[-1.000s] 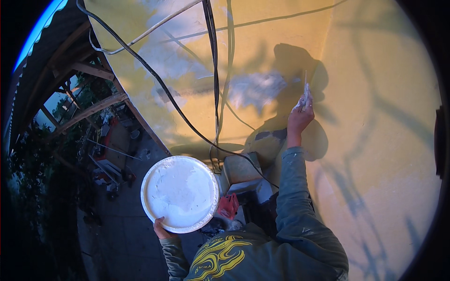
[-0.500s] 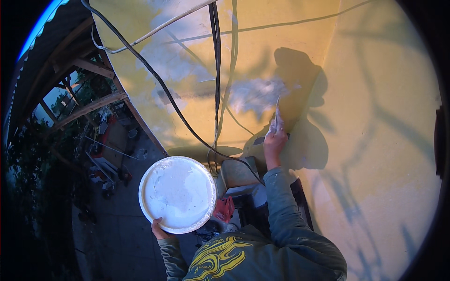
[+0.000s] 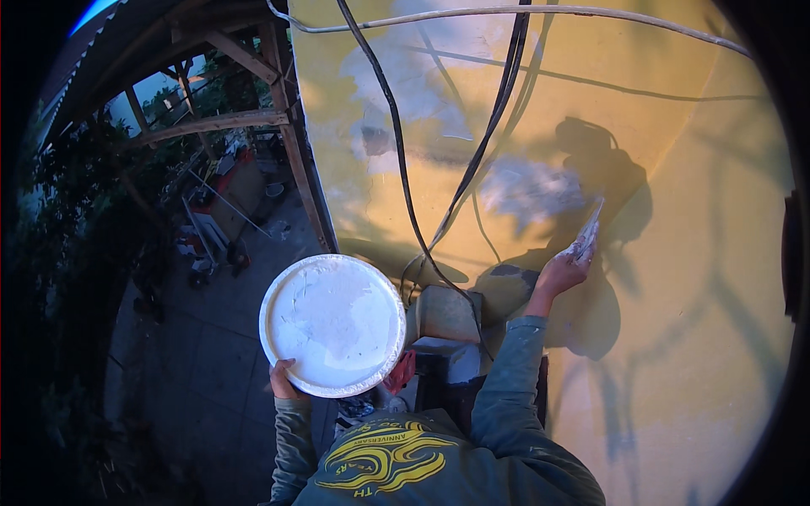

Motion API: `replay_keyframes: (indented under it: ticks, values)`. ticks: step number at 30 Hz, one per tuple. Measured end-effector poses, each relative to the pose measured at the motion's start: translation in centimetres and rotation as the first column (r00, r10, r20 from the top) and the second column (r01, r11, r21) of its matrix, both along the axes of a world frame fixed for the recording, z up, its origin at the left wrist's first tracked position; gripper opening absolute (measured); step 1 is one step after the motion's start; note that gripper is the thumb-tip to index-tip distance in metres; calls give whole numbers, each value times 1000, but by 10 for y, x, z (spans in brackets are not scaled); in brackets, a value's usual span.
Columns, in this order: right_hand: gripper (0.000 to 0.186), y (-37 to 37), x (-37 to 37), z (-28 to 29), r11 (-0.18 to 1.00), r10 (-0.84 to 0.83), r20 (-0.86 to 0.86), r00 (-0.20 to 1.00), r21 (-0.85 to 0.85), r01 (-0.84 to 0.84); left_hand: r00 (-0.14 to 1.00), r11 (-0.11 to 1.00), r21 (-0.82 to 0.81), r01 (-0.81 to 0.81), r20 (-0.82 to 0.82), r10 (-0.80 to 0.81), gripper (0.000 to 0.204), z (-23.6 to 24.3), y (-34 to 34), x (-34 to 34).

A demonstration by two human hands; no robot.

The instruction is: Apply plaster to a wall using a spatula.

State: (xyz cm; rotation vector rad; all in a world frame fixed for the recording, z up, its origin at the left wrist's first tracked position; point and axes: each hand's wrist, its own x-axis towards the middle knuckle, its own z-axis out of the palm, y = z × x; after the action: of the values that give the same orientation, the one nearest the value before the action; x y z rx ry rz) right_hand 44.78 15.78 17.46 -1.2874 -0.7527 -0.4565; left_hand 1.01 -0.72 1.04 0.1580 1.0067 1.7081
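My left hand [image 3: 283, 379] grips the lower left rim of a round white bucket lid [image 3: 337, 316], thumb on top. White paste is spread thinly over the lid, and its rim is crusted. At the yellow wall, my right hand [image 3: 567, 268] is closed round a thin-bladed putty knife [image 3: 596, 216], seen nearly edge-on and pointing up. White smears cover the fingers. The blade's tip is just right of a whitish patch [image 3: 531, 190] on the wall; whether it touches the wall I cannot tell.
Black cables [image 3: 392, 110] hang before the wall, below a pale pipe [image 3: 439, 15]. A box-like block [image 3: 447, 312] and a red plastic bag [image 3: 400, 373] are beyond the lid. Wooden posts [image 3: 299, 169] and piled items [image 3: 224, 198] stand left, above a paved floor [image 3: 211, 363].
The view has turned left, so the wall and cables sit further right in it. My right hand and the knife are now slightly further right of the whitish patch. Both grips are unchanged.
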Motion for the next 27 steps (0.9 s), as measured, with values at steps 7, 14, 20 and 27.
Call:
replay_keyframes:
  ticks: [7,14,20,27]
  values:
    - [35,-26,-64,-53,864,489,48,871,-168,-475,997,999,-2,-36,63,36,54,2,-4,-4]
    - [36,-85,-66,-43,393,901,-402,165,593,-703,997,998,18,-63,-32,64,49,-3,-7,-6]
    - [33,-114,-147,-38,135,852,-519,72,84,-987,999,999,39,-36,-20,37,47,-11,5,-6]
    - [21,-101,-232,-37,280,905,71,418,-842,-462,997,997,75,6,-73,-1,38,0,-13,-10]
